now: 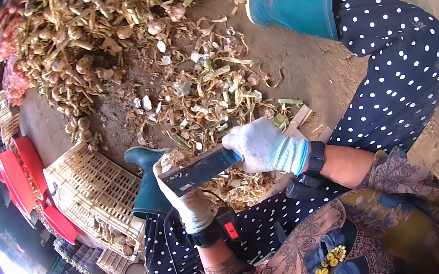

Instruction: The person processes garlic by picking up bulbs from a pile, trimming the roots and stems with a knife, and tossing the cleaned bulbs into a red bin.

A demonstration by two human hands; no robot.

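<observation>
Patterned sleeves and polka-dot trousers (404, 81) fill the near edge of this head-camera view. Below them, the right hand in a white knit glove (263, 144) is clenched around the handle of a dark flat-bladed knife (201, 169). The left hand, also gloved in white (186, 196), grips a pale garlic bulb (173, 158) against the blade's far end. Teal rubber boots (290, 4) rest on dirt strewn with dry garlic trimmings (207, 93). White slatted plastic crates (90, 182) sit beside the left boot.

This is a farm sorting yard with a dirt floor (307, 75). A garlic pile (80, 38) lies far. Plastic crates (93, 184) stand left.
</observation>
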